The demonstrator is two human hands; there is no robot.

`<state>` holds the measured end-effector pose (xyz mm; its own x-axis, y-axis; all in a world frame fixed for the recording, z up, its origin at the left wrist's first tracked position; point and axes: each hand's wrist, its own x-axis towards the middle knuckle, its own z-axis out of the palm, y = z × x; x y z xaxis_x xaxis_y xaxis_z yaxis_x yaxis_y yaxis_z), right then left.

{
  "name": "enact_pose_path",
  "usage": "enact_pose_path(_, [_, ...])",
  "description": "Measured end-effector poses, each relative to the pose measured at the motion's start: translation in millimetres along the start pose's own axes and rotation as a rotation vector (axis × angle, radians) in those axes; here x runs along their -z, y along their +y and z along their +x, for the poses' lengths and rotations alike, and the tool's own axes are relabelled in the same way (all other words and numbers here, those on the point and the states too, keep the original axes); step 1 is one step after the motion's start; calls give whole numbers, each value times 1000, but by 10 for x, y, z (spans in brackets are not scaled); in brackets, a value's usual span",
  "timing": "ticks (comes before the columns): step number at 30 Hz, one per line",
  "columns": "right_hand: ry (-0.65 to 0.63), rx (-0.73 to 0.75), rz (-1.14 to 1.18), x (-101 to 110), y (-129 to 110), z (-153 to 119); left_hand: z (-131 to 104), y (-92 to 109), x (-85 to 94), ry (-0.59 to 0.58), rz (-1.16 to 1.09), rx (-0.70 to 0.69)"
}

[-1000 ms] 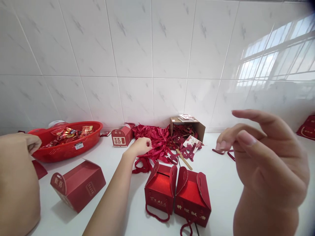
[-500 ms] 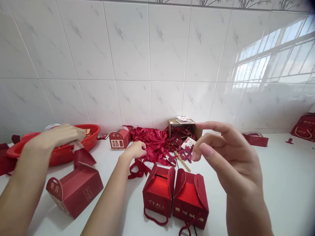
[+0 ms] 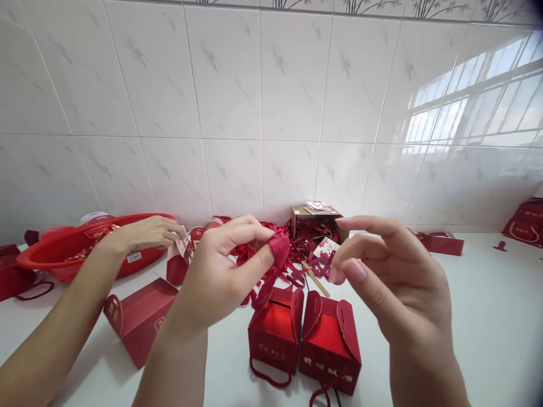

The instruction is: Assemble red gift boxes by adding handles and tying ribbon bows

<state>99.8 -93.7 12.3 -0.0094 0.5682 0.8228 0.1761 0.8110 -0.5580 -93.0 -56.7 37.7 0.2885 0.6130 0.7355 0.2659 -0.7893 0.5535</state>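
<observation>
My left hand (image 3: 231, 268) is closed, pinching a bunched red ribbon (image 3: 280, 250) between thumb and forefinger. A length of the ribbon hangs down toward the left of two red gift boxes (image 3: 274, 345). The other gift box (image 3: 331, 347) stands right beside it; both have rounded handle flaps raised and red cords in front. My right hand (image 3: 394, 282) is raised to the right of the boxes, fingers curved and apart, nothing in them. Behind my left hand lies a heap of red ribbons (image 3: 242, 255), partly hidden.
At left, another person's hand (image 3: 148, 233) is at a small red box (image 3: 176, 265), before a red basin (image 3: 46, 257). An open red box (image 3: 142, 316) lies nearer. A carton (image 3: 339, 223) holds dark red strips; a wooden stick (image 3: 316, 280) lies in front.
My left hand has come up and nearer from the ribbon heap with a ribbon in it. My right hand has barely moved. The other person's hand has moved right from the basin.
</observation>
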Motion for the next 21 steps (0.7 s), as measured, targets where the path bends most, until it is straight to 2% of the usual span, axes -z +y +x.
enact_pose_path(6, [-56, -40, 60, -33, 16, -18, -135, 185, -61, -80, -94, -73])
enact_pose_path(10, [-134, -32, 103, -81, 23, -37, -176, 255, -108, -143, -194, -42])
enact_pose_path(21, [-112, 163, -75, -114, 25, -83, -175, 317, -123, -199, -309, 74])
